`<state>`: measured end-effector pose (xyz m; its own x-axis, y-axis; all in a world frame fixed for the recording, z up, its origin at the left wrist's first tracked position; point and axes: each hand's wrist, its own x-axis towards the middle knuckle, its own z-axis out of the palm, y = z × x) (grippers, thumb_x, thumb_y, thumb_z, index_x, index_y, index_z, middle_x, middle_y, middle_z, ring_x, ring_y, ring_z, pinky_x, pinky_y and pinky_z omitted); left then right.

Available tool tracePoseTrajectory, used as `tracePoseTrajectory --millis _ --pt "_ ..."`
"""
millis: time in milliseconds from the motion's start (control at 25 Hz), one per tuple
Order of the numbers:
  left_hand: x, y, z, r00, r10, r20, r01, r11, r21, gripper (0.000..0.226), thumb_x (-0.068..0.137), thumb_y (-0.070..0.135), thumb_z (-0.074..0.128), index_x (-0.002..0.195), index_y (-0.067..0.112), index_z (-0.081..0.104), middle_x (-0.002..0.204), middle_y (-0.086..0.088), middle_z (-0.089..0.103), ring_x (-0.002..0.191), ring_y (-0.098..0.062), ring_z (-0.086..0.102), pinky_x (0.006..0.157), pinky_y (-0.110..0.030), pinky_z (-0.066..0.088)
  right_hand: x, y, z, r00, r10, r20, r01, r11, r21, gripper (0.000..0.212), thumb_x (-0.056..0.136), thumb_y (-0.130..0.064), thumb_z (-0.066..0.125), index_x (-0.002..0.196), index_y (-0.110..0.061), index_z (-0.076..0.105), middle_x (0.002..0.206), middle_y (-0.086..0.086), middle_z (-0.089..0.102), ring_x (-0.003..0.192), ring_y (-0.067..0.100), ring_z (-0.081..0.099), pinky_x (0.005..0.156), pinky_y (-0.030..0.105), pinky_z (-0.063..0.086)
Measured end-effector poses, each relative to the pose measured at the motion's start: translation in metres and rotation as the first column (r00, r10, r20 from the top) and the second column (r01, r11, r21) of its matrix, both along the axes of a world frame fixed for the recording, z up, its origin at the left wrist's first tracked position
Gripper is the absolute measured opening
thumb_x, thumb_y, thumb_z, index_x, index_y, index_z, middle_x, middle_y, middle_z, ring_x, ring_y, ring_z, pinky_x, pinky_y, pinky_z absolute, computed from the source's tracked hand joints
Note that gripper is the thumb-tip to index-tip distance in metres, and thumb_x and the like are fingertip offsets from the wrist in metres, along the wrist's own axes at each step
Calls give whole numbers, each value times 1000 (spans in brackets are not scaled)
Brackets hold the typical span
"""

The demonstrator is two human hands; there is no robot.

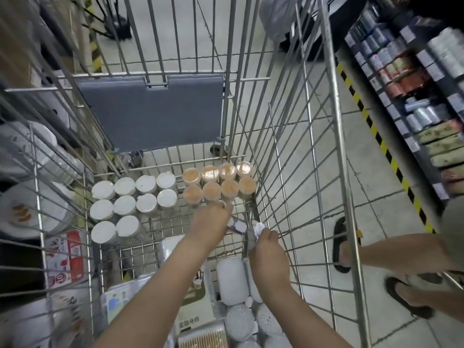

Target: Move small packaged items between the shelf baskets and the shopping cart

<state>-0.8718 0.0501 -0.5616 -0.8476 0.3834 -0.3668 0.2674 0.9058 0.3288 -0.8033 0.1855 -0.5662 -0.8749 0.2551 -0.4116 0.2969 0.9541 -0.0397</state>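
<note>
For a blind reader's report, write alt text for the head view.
Two bare hands reach into a wire shopping cart: the left hand and the right hand each hold a small packaged item just above the cart floor. Behind them stand white-lidded jars and orange-topped jars in rows. Stocked shelves line the right.

Little can be read. A white and red package outside the cart's left wall carries a QR code and a large "6" in a red circle; its other print is too blurred. A flat pack at the cart's near end bears a line of dark characters, upside down and not legible. Price tags on the shelf are blurred.
</note>
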Motion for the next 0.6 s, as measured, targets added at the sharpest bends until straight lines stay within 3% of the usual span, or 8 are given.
tracePoseTrajectory --millis 80,160,200,280,360,400,480,600 --pt "-4 -16 13 983 186 0 -184 973 137 37 86 30 66 118 17 53 110 -1 59 101 -23 57 71 -32 46 -6 -5 -5 999 32 -35 -29 997 67 29 76 -3 71 101 -3 56 96 11 60 73 21 67 53 26 49" --pt "-6 -31 24 923 376 86 -384 881 276 35 81 32 71 110 19 57 104 0 59 92 -22 57 73 -36 49 -11 -8 -12 994 112 -11 -111 989 99 46 40 -1 90 78 2 65 63 11 60 44 20 59 35 20 40" --pt "-5 -36 30 884 450 127 -465 819 335 34 80 27 73 109 18 58 104 -1 60 90 -21 57 76 -38 50 -13 -9 -14 990 139 3 -139 986 90 49 33 -1 91 75 4 67 56 11 58 40 20 57 33 19 39" --pt "1 -44 37 822 537 188 -560 705 435 33 78 18 74 108 19 60 101 1 63 90 -18 58 80 -37 50 -18 -8 -14 988 137 65 -142 987 78 42 59 -14 88 91 3 65 72 11 65 60 22 65 47 24 48" --pt "6 -51 46 774 590 231 -612 602 513 27 77 17 74 100 23 60 88 8 63 82 -13 58 72 -22 49 -24 -6 -13 996 88 25 -89 995 44 29 93 -28 59 109 -5 55 102 8 64 94 23 63 70 29 48" --pt "9 -54 48 742 615 264 -643 544 539 27 77 17 74 98 25 59 83 10 60 77 -12 56 65 -15 45 -25 -4 -9 995 78 -61 -80 997 -21 29 96 -33 53 108 -7 54 104 6 62 99 23 60 71 30 45" --pt "15 -59 55 662 665 345 -707 403 581 30 77 19 75 101 26 59 81 8 61 73 -13 55 61 -16 43 -28 -7 15 981 -33 -192 -10 976 -218 34 91 -43 57 101 -10 56 96 2 60 92 20 57 68 30 43" --pt "24 -68 76 543 727 420 -764 221 606 28 79 19 75 101 24 59 85 -1 63 76 -15 56 66 -24 45 -35 -20 70 944 -277 -177 97 750 -655 23 82 -28 68 103 -21 60 95 -9 59 89 8 56 76 24 46"
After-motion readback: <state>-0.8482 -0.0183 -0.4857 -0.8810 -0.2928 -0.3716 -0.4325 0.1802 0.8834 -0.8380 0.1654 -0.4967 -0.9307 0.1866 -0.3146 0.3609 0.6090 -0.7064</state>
